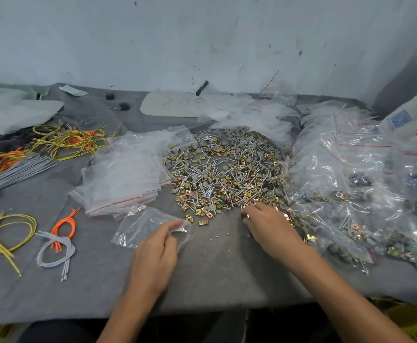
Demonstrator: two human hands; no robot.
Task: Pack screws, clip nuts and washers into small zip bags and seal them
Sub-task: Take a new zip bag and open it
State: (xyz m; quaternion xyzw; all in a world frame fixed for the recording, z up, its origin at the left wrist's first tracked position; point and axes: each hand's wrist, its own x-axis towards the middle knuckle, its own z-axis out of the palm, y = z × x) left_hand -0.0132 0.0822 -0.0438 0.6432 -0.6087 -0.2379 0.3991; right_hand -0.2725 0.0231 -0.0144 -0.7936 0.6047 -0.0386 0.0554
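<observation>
A big heap of screws, gold clip nuts and grey washers [227,172] lies spread on the grey cloth in the middle. My left hand [158,248] grips the open mouth of a small clear zip bag [140,226] lying flat in front of the heap. At the heap's near right edge my right hand [266,226] pinches a screw [241,214] between its fingertips. A stack of empty zip bags [125,179] with red strips rests to the left of the heap.
Filled zip bags [351,201] are piled at the right. Yellow, orange and grey cords [54,142] lie at the left, with a few loose ones [54,241] nearer me. A white card [175,105] sits at the back by the wall. The cloth's front edge [202,310] runs just before me.
</observation>
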